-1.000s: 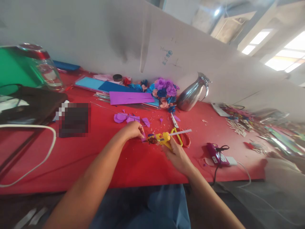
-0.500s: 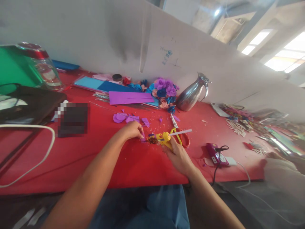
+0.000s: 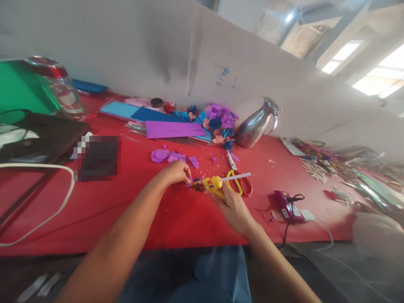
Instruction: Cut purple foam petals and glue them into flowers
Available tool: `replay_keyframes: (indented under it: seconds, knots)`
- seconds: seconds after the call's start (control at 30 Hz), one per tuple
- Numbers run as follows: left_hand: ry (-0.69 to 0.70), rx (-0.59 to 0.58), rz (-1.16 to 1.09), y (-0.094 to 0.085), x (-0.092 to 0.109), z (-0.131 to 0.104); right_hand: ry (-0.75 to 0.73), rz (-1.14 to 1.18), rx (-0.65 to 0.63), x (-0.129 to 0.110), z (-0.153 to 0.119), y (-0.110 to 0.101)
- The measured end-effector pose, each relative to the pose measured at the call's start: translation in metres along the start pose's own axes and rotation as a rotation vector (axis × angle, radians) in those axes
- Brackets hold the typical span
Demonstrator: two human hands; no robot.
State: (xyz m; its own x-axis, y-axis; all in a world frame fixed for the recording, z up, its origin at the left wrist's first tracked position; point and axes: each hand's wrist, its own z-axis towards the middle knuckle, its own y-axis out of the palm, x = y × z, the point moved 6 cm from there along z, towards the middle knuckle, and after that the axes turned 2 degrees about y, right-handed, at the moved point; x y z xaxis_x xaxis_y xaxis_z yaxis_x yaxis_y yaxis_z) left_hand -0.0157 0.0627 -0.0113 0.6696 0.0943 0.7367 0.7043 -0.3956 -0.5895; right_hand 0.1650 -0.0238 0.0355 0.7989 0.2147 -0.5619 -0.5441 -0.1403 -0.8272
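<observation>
My right hand (image 3: 232, 202) is wrapped round a yellow hot glue gun (image 3: 214, 184); a pale glue stick (image 3: 236, 176) juts from its back end. The gun's dark, crusted nozzle end points left at my left hand (image 3: 178, 172). Between thumb and fingers the left hand pinches a purple paper petal (image 3: 190, 182), touching or nearly touching the nozzle. Fingers hide part of the petal. Just behind the left hand lie cut purple paper petals (image 3: 160, 155) with a thin wire across them. Scissors (image 3: 234, 179) with yellow and orange handles rest behind the right hand.
Purple paper strips (image 3: 175, 129) lie over blue sheets. Behind them is a bunch of paper flowers (image 3: 219, 118), beside a steel jug (image 3: 255, 124). A magenta power socket (image 3: 287, 206) with cables sits right. A jar (image 3: 63, 90) and a white cable (image 3: 67, 191) are left.
The glue gun in my right hand has moved slightly left, closer to the petal. My left hand keeps its pinch. The whole view has shifted a little.
</observation>
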Motion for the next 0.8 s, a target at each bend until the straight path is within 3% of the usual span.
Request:
replay_keyframes:
  seconds: [0.8]
  knots:
    - [-0.019, 0.009, 0.029, -0.002, 0.0039, -0.0047, 0.054, -0.063, -0.031, 0.0066, -0.0006, -0.0036]
